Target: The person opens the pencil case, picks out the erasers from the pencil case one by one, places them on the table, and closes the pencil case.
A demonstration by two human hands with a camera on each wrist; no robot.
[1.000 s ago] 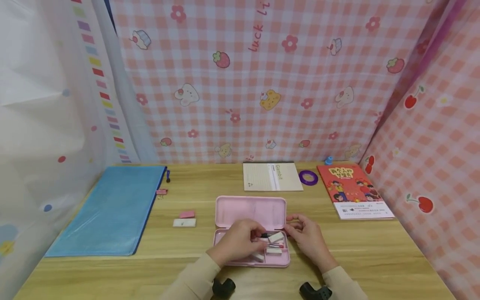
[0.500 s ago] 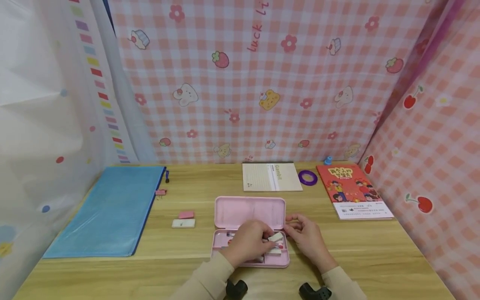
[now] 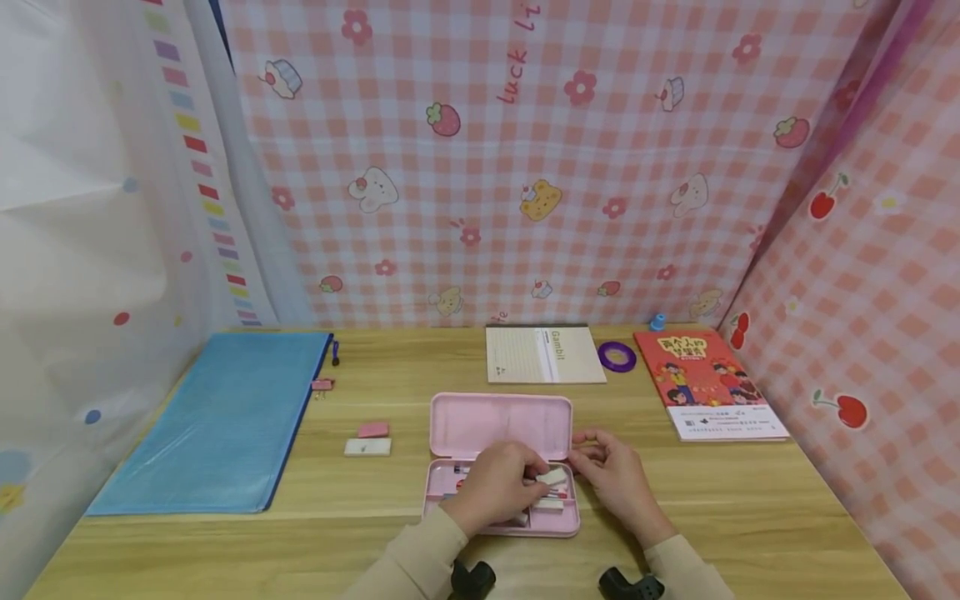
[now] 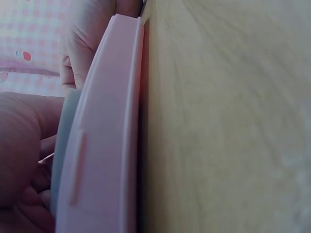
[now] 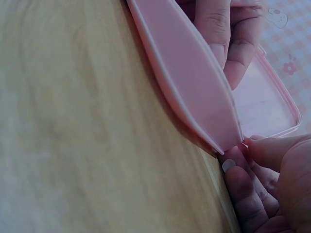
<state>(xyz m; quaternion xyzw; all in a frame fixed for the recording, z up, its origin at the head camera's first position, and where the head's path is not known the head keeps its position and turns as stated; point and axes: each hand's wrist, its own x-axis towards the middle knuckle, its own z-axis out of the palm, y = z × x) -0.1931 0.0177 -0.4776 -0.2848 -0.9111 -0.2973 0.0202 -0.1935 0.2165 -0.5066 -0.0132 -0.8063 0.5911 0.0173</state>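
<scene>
A pink pencil case [image 3: 501, 425] lies with its lid raised on the wooden table. My left hand [image 3: 501, 485] reaches over its tray and pinches a white eraser [image 3: 553, 477] at the right end between thumb and fingertips. Beneath that hand, pens and another white eraser [image 3: 549, 505] show in part; the rest of the tray is hidden. My right hand [image 3: 617, 479] grips the case's right back corner. In the right wrist view, the thumb and fingers of the right hand [image 5: 272, 179] pinch that corner from both sides.
To the left lie a pink eraser [image 3: 372, 430], a white eraser [image 3: 367, 447], a small pink sharpener-like item [image 3: 322, 384] and a blue zip folder [image 3: 217, 425]. Behind are a notebook [image 3: 546, 354], purple tape roll [image 3: 617, 357] and red book [image 3: 705, 379].
My left hand has moved right across the tray, from a dark pen-like item to the white eraser, which now tilts slightly differently. The right hand stays at the case's corner.
</scene>
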